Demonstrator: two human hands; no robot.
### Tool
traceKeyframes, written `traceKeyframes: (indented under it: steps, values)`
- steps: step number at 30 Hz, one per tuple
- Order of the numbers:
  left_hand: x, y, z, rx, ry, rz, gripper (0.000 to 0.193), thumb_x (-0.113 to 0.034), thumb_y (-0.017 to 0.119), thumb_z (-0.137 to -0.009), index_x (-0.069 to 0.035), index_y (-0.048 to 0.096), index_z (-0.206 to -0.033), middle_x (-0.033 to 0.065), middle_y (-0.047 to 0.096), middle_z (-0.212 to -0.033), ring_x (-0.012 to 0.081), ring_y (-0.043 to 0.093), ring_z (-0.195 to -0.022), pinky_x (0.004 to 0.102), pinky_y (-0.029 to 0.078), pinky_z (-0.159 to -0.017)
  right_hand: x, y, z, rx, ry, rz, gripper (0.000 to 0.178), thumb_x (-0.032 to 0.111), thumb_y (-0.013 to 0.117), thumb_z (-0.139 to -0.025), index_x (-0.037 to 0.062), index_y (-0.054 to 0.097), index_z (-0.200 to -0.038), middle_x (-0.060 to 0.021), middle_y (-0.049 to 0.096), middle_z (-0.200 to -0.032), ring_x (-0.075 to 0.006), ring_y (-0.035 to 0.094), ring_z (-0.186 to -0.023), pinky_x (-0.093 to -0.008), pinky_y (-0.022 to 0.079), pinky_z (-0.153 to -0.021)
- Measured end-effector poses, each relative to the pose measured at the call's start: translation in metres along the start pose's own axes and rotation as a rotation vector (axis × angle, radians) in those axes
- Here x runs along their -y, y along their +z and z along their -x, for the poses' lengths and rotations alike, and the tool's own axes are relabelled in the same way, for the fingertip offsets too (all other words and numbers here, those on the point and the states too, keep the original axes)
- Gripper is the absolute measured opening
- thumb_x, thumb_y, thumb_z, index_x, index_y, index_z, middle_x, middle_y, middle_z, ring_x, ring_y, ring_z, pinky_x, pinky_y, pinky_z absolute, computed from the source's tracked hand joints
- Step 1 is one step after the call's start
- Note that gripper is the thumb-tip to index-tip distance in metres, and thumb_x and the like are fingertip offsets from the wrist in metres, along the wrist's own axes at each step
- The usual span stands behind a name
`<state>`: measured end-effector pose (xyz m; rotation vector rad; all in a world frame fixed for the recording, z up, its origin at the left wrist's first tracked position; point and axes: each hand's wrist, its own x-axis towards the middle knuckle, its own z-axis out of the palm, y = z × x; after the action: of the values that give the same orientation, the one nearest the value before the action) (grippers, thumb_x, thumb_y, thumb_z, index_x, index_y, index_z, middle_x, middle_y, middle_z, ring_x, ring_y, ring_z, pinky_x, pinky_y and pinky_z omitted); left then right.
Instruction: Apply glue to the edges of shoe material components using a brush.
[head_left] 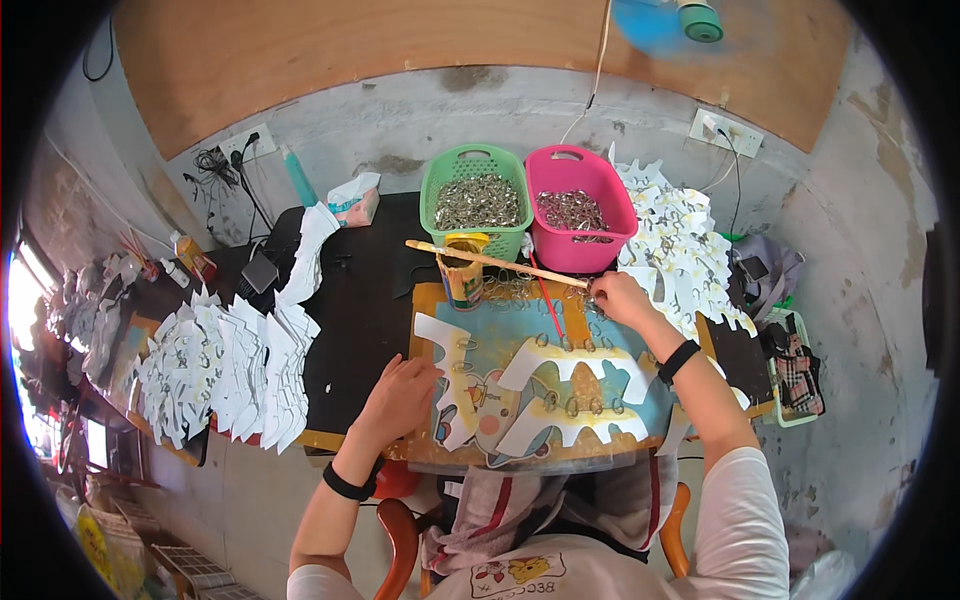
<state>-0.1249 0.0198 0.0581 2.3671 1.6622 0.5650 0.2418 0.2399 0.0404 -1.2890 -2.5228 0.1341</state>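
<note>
My right hand is over the far part of the work board, its fingers closed at the end of a long wooden stick, among loose metal rings; I cannot make out what they pinch. The stick lies across an open can smeared with yellow. My left hand rests at the board's left edge, fingers stretched out toward a white scalloped paper piece. Two more white pieces, an upper one and a lower one, lie on the board with small metal rings and yellowish smears along them.
Behind the board stand a green basket and a pink basket, both holding shiny metal parts. White pieces are heaped at right and stacked at left. A thin red stick lies near the can. A tissue pack sits farther back.
</note>
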Motion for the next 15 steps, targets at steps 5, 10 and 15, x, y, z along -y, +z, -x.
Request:
traceKeyframes:
  steps: [5, 10, 15]
  values:
    - [-0.012, -0.003, 0.004, -0.005, -0.007, 0.021, 0.022, -0.009, 0.056, -0.086, -0.007, 0.062, -0.107, 0.0122, 0.059, -0.109, 0.0307, 0.057, -0.106, 0.0499, 0.035, -0.106, -0.004, -0.003, -0.003, -0.116, 0.148, -0.114, 0.012, 0.012, 0.066, -0.075, 0.0033, 0.071, -0.081, -0.0164, 0.065, -0.069, -0.0355, 0.064, -0.069, -0.0430, 0.051, -0.068]
    - [-0.008, -0.005, 0.014, -0.033, -0.048, 0.043, 0.023, -0.012, 0.055, -0.087, -0.006, 0.062, -0.108, 0.0109, 0.060, -0.111, 0.0308, 0.057, -0.106, 0.0496, 0.035, -0.106, 0.022, -0.011, -0.001, 0.155, 0.459, -0.925, 0.018, 0.016, 0.065, -0.087, 0.0008, 0.073, -0.091, -0.0077, 0.068, -0.072, -0.0157, 0.063, -0.062, -0.0282, 0.053, -0.056]
    - [-0.008, -0.006, 0.009, -0.034, -0.055, 0.039, 0.023, -0.012, 0.055, -0.087, -0.006, 0.062, -0.108, 0.0101, 0.060, -0.109, 0.0303, 0.057, -0.105, 0.0492, 0.035, -0.106, 0.092, -0.012, 0.011, 0.314, 0.337, -1.019, 0.017, 0.011, 0.065, -0.087, -0.0010, 0.071, -0.096, -0.0056, 0.068, -0.079, -0.0106, 0.063, -0.064, -0.0240, 0.054, -0.058]
